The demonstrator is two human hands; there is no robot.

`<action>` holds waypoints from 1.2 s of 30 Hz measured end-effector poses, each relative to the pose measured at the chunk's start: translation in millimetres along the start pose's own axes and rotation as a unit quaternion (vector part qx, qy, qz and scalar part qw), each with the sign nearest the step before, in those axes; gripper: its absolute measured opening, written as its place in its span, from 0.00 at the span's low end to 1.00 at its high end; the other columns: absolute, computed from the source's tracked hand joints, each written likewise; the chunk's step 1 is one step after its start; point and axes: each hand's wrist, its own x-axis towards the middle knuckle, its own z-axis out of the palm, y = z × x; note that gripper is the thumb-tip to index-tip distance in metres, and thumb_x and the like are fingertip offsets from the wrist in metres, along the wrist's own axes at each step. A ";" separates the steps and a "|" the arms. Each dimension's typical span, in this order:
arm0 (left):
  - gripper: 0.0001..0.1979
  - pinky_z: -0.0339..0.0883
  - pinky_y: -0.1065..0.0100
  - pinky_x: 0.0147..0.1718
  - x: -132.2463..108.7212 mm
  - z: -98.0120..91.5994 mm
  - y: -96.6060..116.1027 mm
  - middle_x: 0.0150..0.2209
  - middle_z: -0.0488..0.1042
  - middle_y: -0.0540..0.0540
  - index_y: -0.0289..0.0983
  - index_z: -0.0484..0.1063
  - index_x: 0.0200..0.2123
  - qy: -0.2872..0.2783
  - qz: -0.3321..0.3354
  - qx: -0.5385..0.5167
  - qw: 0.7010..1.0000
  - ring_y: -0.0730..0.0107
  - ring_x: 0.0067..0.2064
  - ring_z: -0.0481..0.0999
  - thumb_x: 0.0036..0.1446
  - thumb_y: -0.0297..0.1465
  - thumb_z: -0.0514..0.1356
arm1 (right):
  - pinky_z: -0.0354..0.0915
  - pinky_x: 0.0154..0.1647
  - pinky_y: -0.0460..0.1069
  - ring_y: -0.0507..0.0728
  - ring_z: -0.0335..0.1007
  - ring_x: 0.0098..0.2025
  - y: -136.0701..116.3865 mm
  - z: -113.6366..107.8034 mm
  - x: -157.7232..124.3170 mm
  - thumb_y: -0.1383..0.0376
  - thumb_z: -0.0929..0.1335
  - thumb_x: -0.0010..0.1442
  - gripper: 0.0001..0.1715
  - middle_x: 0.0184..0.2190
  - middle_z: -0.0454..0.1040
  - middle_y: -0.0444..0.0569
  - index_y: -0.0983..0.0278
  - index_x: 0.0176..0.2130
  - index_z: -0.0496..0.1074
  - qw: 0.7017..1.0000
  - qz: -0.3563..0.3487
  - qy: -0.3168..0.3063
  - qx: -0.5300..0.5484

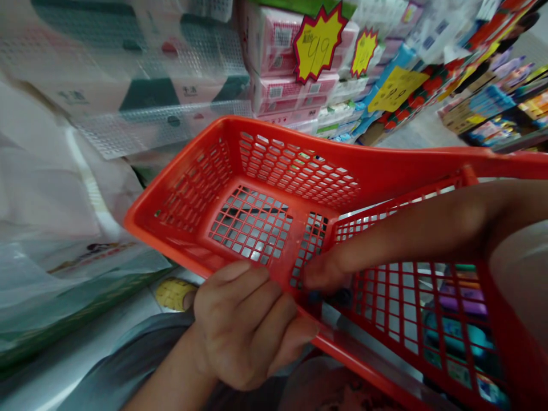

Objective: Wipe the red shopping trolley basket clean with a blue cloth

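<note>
A red plastic shopping cart [295, 134] with a meshed floor and sides fills the middle of the view. My left hand [248, 325] is closed over its near rim, knuckles up. Reaching in from the right, my right hand [327, 274] is low inside the cart, beside the slanted mesh panel [389, 302]. Its fingers look curled and are blurred. A small dark blue thing [338, 297] shows just under them; its kind is unclear. Through the mesh at the lower right, a purple pack [464, 297] and a teal item [462, 337] are visible.
Large wrapped paper packs [128, 85] are stacked at the left, close to the cart. Pink tissue packs [282, 91] with a yellow price sign [319, 43] stand behind it. Farther right is an aisle floor [415, 137] with more shelved goods. A yellow shoe [173, 294] is below.
</note>
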 end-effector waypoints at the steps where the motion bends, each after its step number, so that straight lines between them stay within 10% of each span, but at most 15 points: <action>1: 0.22 0.63 0.63 0.26 -0.6 -0.2 -0.1 0.20 0.72 0.51 0.38 0.68 0.22 -0.007 -0.001 -0.001 1.000 0.69 0.24 0.72 0.69 0.32 0.50 | 0.73 0.39 0.47 0.52 0.74 0.36 -7.1 1.7 -0.5 0.63 0.74 0.59 0.07 0.38 0.79 0.44 0.61 0.40 0.78 0.999 -0.027 -0.035 0.004; 4: 0.22 0.62 0.63 0.25 -1.4 -0.5 0.1 0.21 0.73 0.50 0.38 0.69 0.22 -0.018 0.003 -0.003 1.000 0.68 0.24 0.73 0.69 0.33 0.49 | 0.70 0.41 0.46 0.54 0.75 0.40 4.1 -14.4 -1.7 0.74 0.72 0.56 0.08 0.38 0.82 0.46 0.62 0.35 0.80 0.998 -0.001 -0.050 -0.028; 11: 0.22 0.63 0.63 0.26 0.0 0.8 2.1 0.21 0.74 0.51 0.38 0.70 0.23 -0.003 -0.001 0.000 1.000 0.69 0.25 0.73 0.69 0.32 0.48 | 0.67 0.40 0.49 0.60 0.76 0.44 53.4 -60.8 4.3 0.75 0.58 0.67 0.18 0.48 0.76 0.68 0.79 0.49 0.73 0.965 0.206 0.124 -0.103; 18: 0.22 0.64 0.63 0.27 -1.9 0.9 1.9 0.21 0.73 0.51 0.38 0.67 0.21 0.000 0.000 0.001 1.000 0.69 0.25 0.73 0.69 0.32 0.50 | 0.69 0.44 0.47 0.56 0.75 0.49 7.9 -19.5 13.7 0.64 0.64 0.68 0.20 0.59 0.71 0.51 0.56 0.59 0.68 0.991 -0.070 0.069 -0.086; 24: 0.22 0.63 0.64 0.26 -2.5 1.6 2.7 0.20 0.71 0.51 0.38 0.67 0.21 0.013 -0.002 0.004 1.000 0.70 0.24 0.72 0.69 0.32 0.50 | 0.69 0.36 0.53 0.62 0.77 0.41 61.6 -53.5 10.3 0.72 0.57 0.67 0.20 0.51 0.71 0.69 0.72 0.54 0.68 0.956 0.228 0.138 -0.124; 31: 0.21 0.62 0.63 0.27 -3.3 3.2 3.9 0.20 0.72 0.50 0.37 0.69 0.21 0.008 -0.007 -0.002 1.000 0.69 0.24 0.71 0.68 0.31 0.51 | 0.67 0.38 0.49 0.56 0.75 0.44 16.5 -40.1 29.6 0.63 0.61 0.70 0.15 0.53 0.71 0.51 0.57 0.54 0.68 0.983 -0.060 0.109 -0.137; 36: 0.21 0.58 0.62 0.25 -5.8 5.3 5.8 0.19 0.70 0.51 0.38 0.69 0.21 0.002 -0.008 -0.001 1.000 0.70 0.22 0.67 0.67 0.32 0.51 | 0.68 0.38 0.53 0.61 0.74 0.44 48.8 -77.9 52.4 0.68 0.54 0.71 0.21 0.53 0.68 0.64 0.69 0.59 0.61 0.944 0.187 0.246 -0.116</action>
